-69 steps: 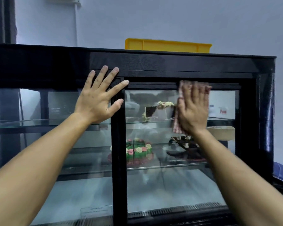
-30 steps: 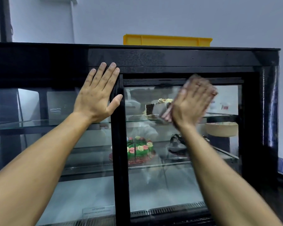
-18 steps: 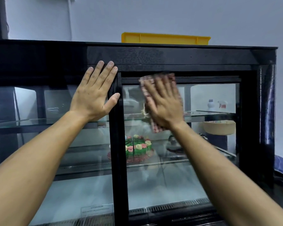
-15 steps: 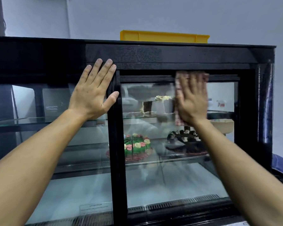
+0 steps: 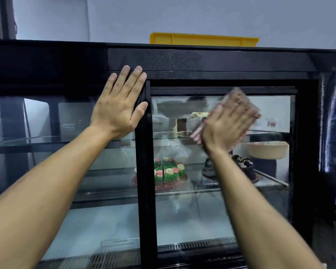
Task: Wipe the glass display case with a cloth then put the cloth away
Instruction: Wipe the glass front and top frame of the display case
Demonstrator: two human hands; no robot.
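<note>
- Glass display case (image 5: 202,210) fills the view — black frame, two panes split by a centre post (image 5: 145,171).
- Left hand (image 5: 117,108) lies flat at about 11 o'clock of the view, straight fingers pressed together, thumb on the post. Looks like bracing only.
- Right hand (image 5: 226,125) presses the cloth (image 5: 197,133) against the upper part of the right pane, roughly 1 o'clock. Hand is motion-blurred; fingers look straight and close together, but I cannot tell exactly.
- Cloth is mostly hidden under the palm; a pinkish checked edge shows at the hand's lower left.
- Handling call: cloth is soft, light and limp, and will bunch or slip if pressure drops. Palm flat over its middle for wiping; pinch a corner or gather it in the fist to carry it off.
- Pane is rigid but breakable — moderate, even pressure.
- Lower pane appears unwiped from here; wiping step likely mid-way, put-away not yet started.
- Cakes (image 5: 168,172) on shelves inside, yellow tray (image 5: 204,38) on top.
</note>
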